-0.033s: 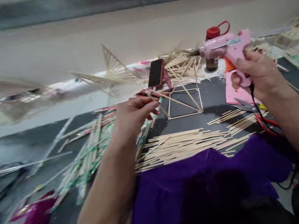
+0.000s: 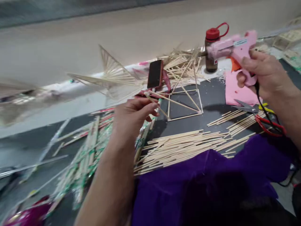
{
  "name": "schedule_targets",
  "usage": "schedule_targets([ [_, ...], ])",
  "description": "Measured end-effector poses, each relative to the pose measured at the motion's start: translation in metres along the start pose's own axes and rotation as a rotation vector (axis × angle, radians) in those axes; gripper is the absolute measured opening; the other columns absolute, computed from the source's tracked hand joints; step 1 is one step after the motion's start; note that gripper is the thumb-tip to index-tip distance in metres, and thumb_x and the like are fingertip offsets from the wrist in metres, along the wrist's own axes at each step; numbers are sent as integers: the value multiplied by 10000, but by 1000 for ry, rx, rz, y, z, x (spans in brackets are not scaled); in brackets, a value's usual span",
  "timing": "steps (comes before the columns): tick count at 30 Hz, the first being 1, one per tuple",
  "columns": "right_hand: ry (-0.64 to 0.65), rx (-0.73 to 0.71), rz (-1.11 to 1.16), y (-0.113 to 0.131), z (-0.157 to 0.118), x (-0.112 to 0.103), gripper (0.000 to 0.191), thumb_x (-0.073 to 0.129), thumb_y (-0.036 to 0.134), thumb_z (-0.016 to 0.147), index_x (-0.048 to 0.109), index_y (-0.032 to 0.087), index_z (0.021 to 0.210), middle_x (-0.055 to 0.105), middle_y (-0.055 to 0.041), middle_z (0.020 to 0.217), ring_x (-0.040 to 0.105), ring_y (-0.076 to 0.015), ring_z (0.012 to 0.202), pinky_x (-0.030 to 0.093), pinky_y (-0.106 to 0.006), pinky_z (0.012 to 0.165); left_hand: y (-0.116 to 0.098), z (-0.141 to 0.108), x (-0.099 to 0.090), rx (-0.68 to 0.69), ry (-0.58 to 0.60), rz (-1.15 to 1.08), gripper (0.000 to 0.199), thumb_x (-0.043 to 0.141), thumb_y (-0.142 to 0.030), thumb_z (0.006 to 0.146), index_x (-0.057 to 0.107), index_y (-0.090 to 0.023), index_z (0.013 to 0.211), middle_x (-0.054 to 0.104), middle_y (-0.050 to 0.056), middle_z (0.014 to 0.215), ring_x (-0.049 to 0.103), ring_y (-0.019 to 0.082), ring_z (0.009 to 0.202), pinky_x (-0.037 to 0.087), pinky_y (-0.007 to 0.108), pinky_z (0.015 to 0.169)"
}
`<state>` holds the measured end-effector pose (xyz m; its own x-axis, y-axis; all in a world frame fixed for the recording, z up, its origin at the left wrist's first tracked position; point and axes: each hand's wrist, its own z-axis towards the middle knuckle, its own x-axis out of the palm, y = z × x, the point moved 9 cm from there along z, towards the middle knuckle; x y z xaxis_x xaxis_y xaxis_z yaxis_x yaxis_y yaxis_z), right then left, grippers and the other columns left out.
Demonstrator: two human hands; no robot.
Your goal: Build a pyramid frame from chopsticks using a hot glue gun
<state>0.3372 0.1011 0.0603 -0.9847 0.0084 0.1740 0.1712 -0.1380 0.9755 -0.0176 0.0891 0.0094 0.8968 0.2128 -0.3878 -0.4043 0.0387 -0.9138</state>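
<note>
Left hand (image 2: 131,116) pinches a stick frame (image 2: 185,117) at its near-left side, thumb and fingers closed on a stick. Frame's square base sits mid-worktop (image 2: 211,94), beyond the loose sticks (image 2: 185,149). Right hand (image 2: 265,70), fingers wrapped round the grip, holds a pink glue gun (image 2: 242,51) up at right, near the red-capped bottle (image 2: 211,51). Scissors (image 2: 249,107) lie right.

Dark tabletop (image 2: 211,94) shows bare between the stick frame (image 2: 185,117) and the pink cloth (image 2: 238,89), a gap a hand could pass through, and there's a thinner bare strip nearer, before the loose sticks (image 2: 188,147). Far side's blocked by the stick heap (image 2: 181,64) and bottle (image 2: 211,53); right, open scissors (image 2: 249,108) and a cord (image 2: 261,99) stand in the way.
</note>
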Motion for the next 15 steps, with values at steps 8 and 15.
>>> schedule_targets([
  [8,-483,244,-307,-40,0,-158,272,557,51,970,631,129,720,596,-4,619,558,-58,511,393,-203,468,2,6,4,5,-2,-56,166,794,-298,579,783,-185,700,692,-5,599,612,129,503,383,208,409],
  [15,-420,402,-707,-65,1,-168,308,664,107,902,604,154,603,649,-93,615,612,-116,606,395,-346,615,6,9,2,8,-11,-62,134,808,-261,623,781,-168,714,686,-12,570,613,119,483,394,188,397],
])
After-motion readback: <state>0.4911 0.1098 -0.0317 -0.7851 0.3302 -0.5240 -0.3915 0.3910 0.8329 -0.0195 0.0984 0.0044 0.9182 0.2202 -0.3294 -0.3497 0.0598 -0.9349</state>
